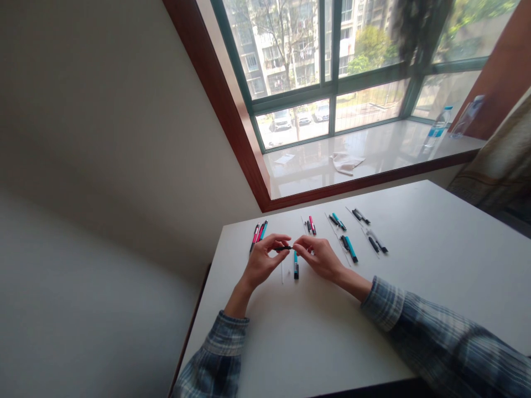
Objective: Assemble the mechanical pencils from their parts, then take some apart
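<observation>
Between the thumb and fingers of my left hand (261, 262) is a black pen barrel part (282, 248), held level above the table. My right hand (322, 258) pinches its pale tip end, so both hands meet on it. Right below them on the table lie a turquoise and black pen barrel (296, 267) and a thin white refill (282, 273), its upper end hidden by my left hand. Several whole pens (259, 232) in pink, turquoise and black lie just beyond my left hand, partly covered by it.
Groups of pen parts lie beyond and right of my hands: pink pieces (312, 225), turquoise barrels (351, 249) and black barrels (373, 244). The white table (315, 342) meets a wall (103, 166) at left. Bottles (440, 126) and a cloth (347, 163) rest on the windowsill.
</observation>
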`<state>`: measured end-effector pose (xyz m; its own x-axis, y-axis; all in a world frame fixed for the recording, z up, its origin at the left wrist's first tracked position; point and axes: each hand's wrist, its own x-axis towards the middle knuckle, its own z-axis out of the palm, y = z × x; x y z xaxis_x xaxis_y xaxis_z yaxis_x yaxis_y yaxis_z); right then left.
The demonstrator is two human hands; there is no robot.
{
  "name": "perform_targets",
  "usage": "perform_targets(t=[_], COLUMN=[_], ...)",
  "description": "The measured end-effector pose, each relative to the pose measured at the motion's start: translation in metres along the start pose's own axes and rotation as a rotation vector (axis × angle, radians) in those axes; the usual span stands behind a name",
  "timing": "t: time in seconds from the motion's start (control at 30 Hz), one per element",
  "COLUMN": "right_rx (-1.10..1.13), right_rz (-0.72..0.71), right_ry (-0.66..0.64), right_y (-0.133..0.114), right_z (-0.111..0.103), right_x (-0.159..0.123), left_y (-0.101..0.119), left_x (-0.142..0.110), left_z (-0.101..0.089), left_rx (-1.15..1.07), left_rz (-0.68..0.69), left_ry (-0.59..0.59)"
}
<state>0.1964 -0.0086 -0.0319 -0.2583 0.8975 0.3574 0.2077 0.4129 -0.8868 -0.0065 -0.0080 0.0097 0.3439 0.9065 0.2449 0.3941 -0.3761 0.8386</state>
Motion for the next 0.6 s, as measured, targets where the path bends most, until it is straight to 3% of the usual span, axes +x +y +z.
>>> perform_targets(t=[0.6], right_rx=[0.001], right_rz=[0.012], right_ry=[-0.028], right_y=[0.0023], right_z=[0.0009], right_x=[-0.0006], left_y=[0.0029], left_x=[0.0003], left_z=[-0.0009], left_rx=[0.012], left_rz=[0.016], left_ry=[-0.011])
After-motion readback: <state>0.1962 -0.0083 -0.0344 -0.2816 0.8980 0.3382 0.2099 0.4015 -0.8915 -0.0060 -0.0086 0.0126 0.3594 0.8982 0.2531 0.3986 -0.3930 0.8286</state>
